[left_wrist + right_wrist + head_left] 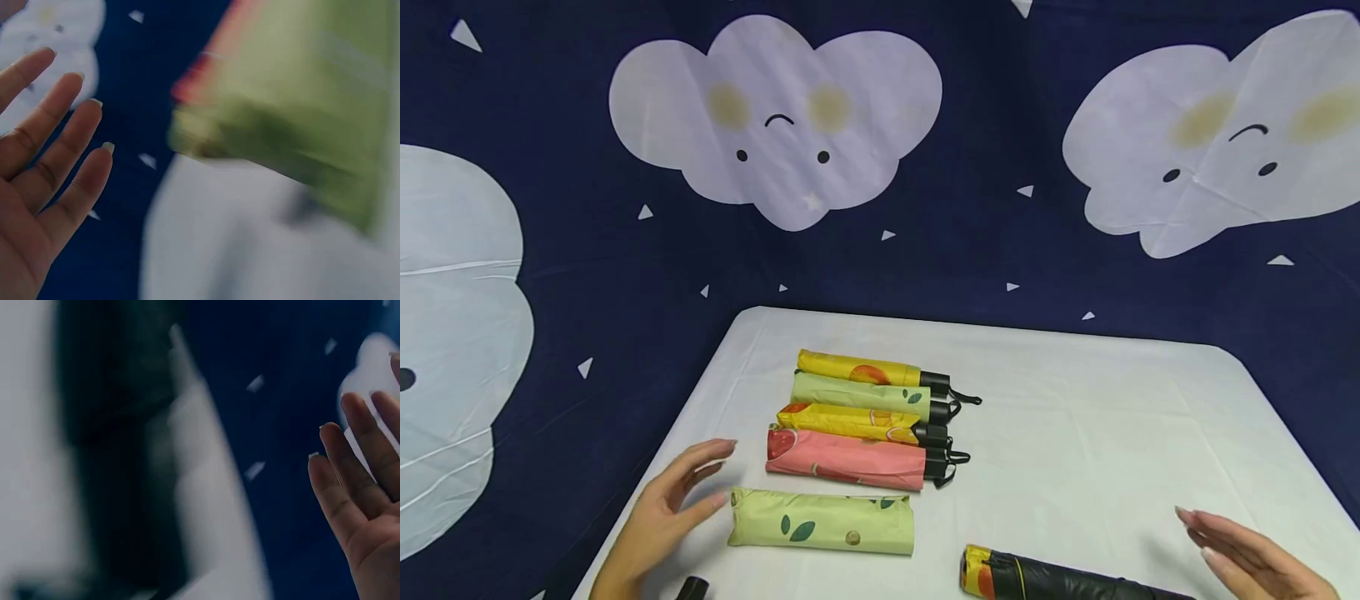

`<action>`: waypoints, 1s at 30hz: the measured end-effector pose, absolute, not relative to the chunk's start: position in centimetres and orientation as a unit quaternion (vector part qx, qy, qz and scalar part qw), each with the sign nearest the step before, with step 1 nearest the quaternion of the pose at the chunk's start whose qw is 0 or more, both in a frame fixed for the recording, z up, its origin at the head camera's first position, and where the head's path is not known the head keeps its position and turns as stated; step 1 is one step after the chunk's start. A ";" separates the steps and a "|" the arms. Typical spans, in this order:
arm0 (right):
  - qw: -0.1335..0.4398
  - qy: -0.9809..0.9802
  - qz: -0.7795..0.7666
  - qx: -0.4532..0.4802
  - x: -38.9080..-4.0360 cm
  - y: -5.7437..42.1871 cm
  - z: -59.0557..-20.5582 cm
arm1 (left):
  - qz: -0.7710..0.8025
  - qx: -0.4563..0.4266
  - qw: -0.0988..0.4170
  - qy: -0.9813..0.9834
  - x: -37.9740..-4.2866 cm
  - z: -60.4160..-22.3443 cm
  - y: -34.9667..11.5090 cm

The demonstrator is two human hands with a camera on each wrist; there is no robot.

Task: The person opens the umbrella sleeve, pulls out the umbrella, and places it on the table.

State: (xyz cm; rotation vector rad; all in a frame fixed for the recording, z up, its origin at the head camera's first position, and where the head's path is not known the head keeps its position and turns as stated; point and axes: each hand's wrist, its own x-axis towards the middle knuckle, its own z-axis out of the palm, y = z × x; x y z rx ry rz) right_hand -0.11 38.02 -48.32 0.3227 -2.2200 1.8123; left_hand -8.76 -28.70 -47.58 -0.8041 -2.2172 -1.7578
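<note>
My left hand (658, 512) hovers with relaxed fingers beside the left end of a pale green umbrella sleeve (823, 521) printed with leaves, which shows no handle. In the left wrist view its fingers (65, 134) are spread and hold nothing; the green sleeve (300, 81) looks blurred there. At the right, my right hand (1262, 558) is held over the table, fingers extended and nothing in them. Near it lies a folded black umbrella (1067, 577) with a yellow-orange end, partly cut off by the frame's lower edge. A dark blurred shape (125, 450) fills the left of the right wrist view.
Behind the green sleeve lies a row of sleeved folding umbrellas with black handles: pink (850, 458), yellow (842, 421), green (857, 393) and yellow (850, 367). A small black piece (692, 588) shows at the bottom edge. Dark blue cloud-print cloth (985, 250) surrounds the white table (1112, 417).
</note>
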 end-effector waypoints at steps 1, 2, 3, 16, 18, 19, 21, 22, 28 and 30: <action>0.145 -0.776 0.609 0.075 -0.3 36.8 -46.5 | -0.594 -0.286 0.111 -0.743 -9.2 -46.6 -28.8; 0.158 -0.779 0.604 0.055 -0.7 35.6 -44.9 | -0.595 -0.291 0.115 -0.740 -9.6 -45.7 -28.8; 0.155 -0.770 0.616 0.058 -1.3 34.6 -43.4 | -0.595 -0.301 0.120 -0.736 -10.1 -44.8 -28.6; 0.043 -0.852 0.507 0.120 -11.7 18.8 -43.4 | -0.548 -0.231 0.024 -0.804 -16.4 -45.7 -24.3; 0.016 -0.863 0.495 0.102 -12.1 16.7 -45.1 | -0.549 -0.202 0.018 -0.811 -16.4 -47.0 -24.6; 0.009 -0.871 0.483 0.093 -12.1 15.9 -45.8 | -0.549 -0.187 0.014 -0.814 -16.4 -47.5 -24.7; 0.008 -0.887 0.455 0.077 -12.1 14.7 -47.0 | -0.547 -0.161 0.008 -0.822 -16.2 -48.3 -25.1; 0.011 -0.894 0.442 0.070 -12.0 14.4 -47.5 | -0.544 -0.149 0.005 -0.826 -16.2 -48.6 -25.2; 0.031 -0.920 0.384 0.065 -11.9 13.8 -49.1 | -0.550 -0.113 -0.008 -0.828 -16.0 -49.6 -25.9; 0.031 -0.921 0.383 0.064 -11.9 13.9 -49.3 | -0.560 -0.110 -0.024 -0.821 -16.0 -49.7 -26.1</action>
